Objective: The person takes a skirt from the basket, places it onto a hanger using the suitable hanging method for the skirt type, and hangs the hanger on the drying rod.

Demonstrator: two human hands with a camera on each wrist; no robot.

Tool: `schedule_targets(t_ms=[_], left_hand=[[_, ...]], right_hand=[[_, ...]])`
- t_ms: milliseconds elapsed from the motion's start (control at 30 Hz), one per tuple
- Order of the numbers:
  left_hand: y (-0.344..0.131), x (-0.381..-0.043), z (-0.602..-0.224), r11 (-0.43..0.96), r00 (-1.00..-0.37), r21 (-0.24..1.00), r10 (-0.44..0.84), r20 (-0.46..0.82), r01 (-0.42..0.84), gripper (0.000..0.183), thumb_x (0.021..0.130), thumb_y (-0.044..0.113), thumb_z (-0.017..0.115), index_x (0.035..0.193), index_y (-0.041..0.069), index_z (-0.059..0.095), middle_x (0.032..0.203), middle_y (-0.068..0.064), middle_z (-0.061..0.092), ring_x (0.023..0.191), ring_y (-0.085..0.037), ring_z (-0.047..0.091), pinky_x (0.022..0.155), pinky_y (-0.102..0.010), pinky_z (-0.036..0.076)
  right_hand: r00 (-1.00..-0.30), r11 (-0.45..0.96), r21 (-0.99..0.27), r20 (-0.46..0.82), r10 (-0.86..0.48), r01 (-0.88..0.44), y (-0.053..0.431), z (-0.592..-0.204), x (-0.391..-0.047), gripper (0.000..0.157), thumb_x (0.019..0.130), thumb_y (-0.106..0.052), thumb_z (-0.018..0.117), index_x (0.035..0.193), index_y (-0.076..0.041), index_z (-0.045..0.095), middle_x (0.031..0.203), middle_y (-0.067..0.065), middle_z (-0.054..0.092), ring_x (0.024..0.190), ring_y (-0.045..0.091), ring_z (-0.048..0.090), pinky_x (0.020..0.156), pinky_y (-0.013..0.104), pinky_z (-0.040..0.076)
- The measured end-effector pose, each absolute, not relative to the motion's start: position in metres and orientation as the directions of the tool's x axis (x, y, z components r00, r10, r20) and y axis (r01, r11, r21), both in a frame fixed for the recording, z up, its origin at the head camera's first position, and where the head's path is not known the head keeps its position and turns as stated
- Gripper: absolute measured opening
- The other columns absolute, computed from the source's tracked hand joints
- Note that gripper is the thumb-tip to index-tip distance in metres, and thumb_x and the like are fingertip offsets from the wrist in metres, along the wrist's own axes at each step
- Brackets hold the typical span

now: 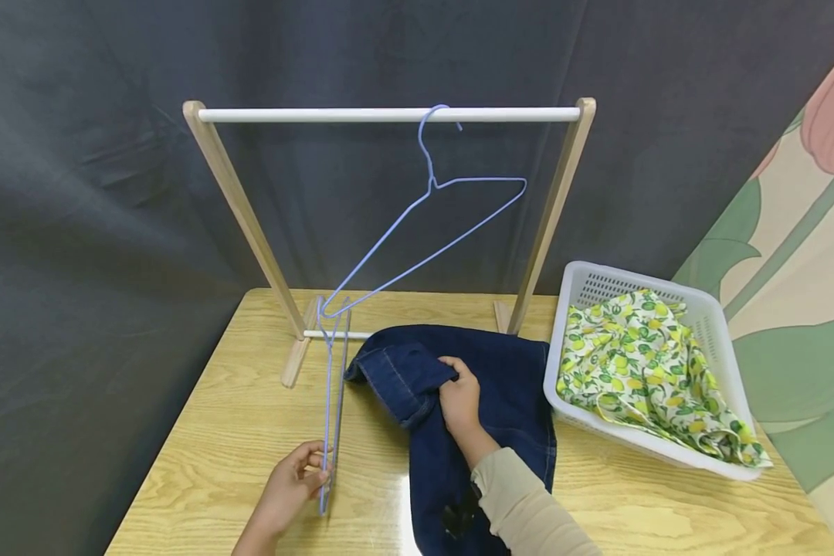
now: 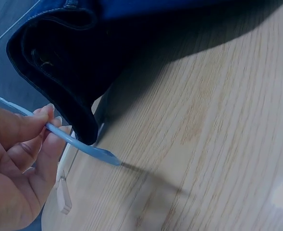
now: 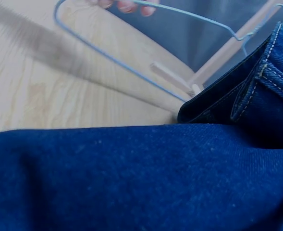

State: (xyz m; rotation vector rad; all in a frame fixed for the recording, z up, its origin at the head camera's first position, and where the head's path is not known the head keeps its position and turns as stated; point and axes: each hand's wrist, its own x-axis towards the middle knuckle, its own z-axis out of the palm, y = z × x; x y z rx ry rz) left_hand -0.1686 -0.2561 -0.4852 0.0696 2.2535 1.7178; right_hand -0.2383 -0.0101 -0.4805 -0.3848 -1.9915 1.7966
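jeans [image 1: 503,371] lie partly on the wooden table [image 1: 201,448], their waist end raised by the right hand [image 1: 461,398], its fingers gripping the cloth. the left hand [image 1: 295,483] pinches a blue hanger [image 1: 328,401] just beside them. another hanger [image 1: 432,184] hangs from the white rail [image 1: 320,115]; a white basket [image 1: 601,289] holds lemon-print cloth [image 1: 646,363].
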Motion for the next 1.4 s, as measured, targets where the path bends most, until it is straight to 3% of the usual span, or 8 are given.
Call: schedule_targets(t_ms=[200, 367, 533, 733, 900, 1067, 1200, 1400], left_hand=[[-0.249, -0.170, -0.486, 0.252, -0.941, 0.957, 0.266, -0.211, -0.143, 0.036, 0.080, -0.006, 0.051, 0.115, -0.007, 0.043, 0.088, -0.013, 0.050, 0.070, -0.016, 0.048, 0.057, -0.023, 0.044], [-0.244, -0.170, -0.486, 0.219, -0.946, 0.965, 0.253, -0.202, -0.148, 0.035, 0.078, -0.009, 0.051, 0.112, -0.008, 0.045, 0.084, -0.012, 0.051, 0.066, -0.014, 0.049, 0.055, -0.023, 0.044], [-0.244, -0.170, -0.487, 0.170, -0.950, 0.973, 0.242, -0.196, -0.157, 0.032, 0.077, -0.013, 0.050, 0.109, -0.010, 0.045, 0.083, -0.015, 0.052, 0.064, -0.012, 0.050, 0.054, -0.022, 0.045], [-0.246, -0.171, -0.490, 0.140, -0.946, 0.975, 0.252, -0.203, -0.172, 0.033, 0.077, -0.013, 0.050, 0.109, -0.013, 0.043, 0.082, -0.013, 0.052, 0.063, -0.011, 0.051, 0.054, -0.021, 0.045], [-0.247, -0.170, -0.493, 0.161, -0.952, 0.973, 0.231, -0.200, -0.166, 0.032, 0.076, -0.012, 0.051, 0.107, -0.012, 0.045, 0.081, -0.013, 0.054, 0.063, -0.011, 0.052, 0.053, -0.022, 0.044], [-0.250, -0.169, -0.492, 0.180, -0.958, 0.968, 0.193, -0.210, -0.176, 0.032, 0.075, -0.012, 0.052, 0.106, -0.011, 0.047, 0.081, -0.014, 0.054, 0.063, -0.011, 0.052, 0.054, -0.023, 0.045], [-0.253, -0.169, -0.491, 0.189, -0.961, 0.964, 0.169, -0.220, -0.188, 0.033, 0.074, -0.013, 0.053, 0.107, -0.010, 0.048, 0.081, -0.015, 0.054, 0.063, -0.012, 0.052, 0.054, -0.024, 0.046], [-0.260, -0.168, -0.490, 0.212, -0.960, 0.958, 0.164, -0.228, -0.191, 0.034, 0.074, -0.011, 0.054, 0.107, -0.010, 0.048, 0.081, -0.014, 0.054, 0.065, -0.015, 0.053, 0.054, -0.025, 0.046]], right_hand=[[-0.878, 0.059, -0.996, 0.090, 0.470, -0.070, -0.008, -0.477, -0.240, 0.015, 0.077, 0.002, 0.057, 0.091, 0.001, 0.063, 0.095, 0.015, 0.059, 0.088, 0.026, 0.054, 0.074, 0.035, 0.044], [-0.911, 0.304, -0.945, 0.229, 0.342, -0.123, -0.011, -0.483, -0.236, 0.018, 0.073, 0.005, 0.057, 0.086, -0.004, 0.064, 0.088, 0.010, 0.060, 0.084, 0.024, 0.055, 0.074, 0.033, 0.044], [-0.931, 0.549, -0.802, 0.348, 0.109, -0.236, -0.017, -0.491, -0.230, 0.033, 0.066, 0.015, 0.051, 0.085, -0.008, 0.063, 0.082, 0.004, 0.056, 0.067, 0.017, 0.053, 0.062, 0.026, 0.044], [-0.952, 0.697, -0.654, 0.262, -0.157, -0.294, -0.025, -0.498, -0.219, 0.040, 0.067, 0.016, 0.047, 0.095, -0.009, 0.061, 0.084, 0.001, 0.051, 0.057, 0.009, 0.043, 0.050, 0.020, 0.036], [-0.945, 0.769, -0.550, 0.177, -0.275, -0.327, -0.032, -0.503, -0.212, 0.036, 0.070, 0.011, 0.052, 0.099, -0.009, 0.060, 0.083, 0.002, 0.049, 0.049, 0.008, 0.039, 0.044, 0.019, 0.034], [-0.941, 0.854, -0.402, 0.077, -0.328, -0.331, -0.041, -0.497, -0.207, 0.031, 0.075, -0.005, 0.059, 0.105, -0.009, 0.058, 0.088, 0.004, 0.051, 0.069, 0.016, 0.050, 0.055, 0.025, 0.042], [-0.920, 0.882, -0.283, 0.004, -0.393, -0.377, -0.051, -0.486, -0.204, 0.049, 0.072, -0.019, 0.064, 0.117, -0.009, 0.050, 0.101, 0.008, 0.048, 0.091, 0.022, 0.044, 0.075, 0.032, 0.040], [-0.843, 0.829, -0.243, -0.073, -0.533, -0.503, -0.074, -0.482, -0.201, 0.072, 0.068, -0.041, 0.067, 0.128, -0.012, 0.040, 0.122, 0.010, 0.040, 0.112, 0.024, 0.034, 0.091, 0.037, 0.030]])
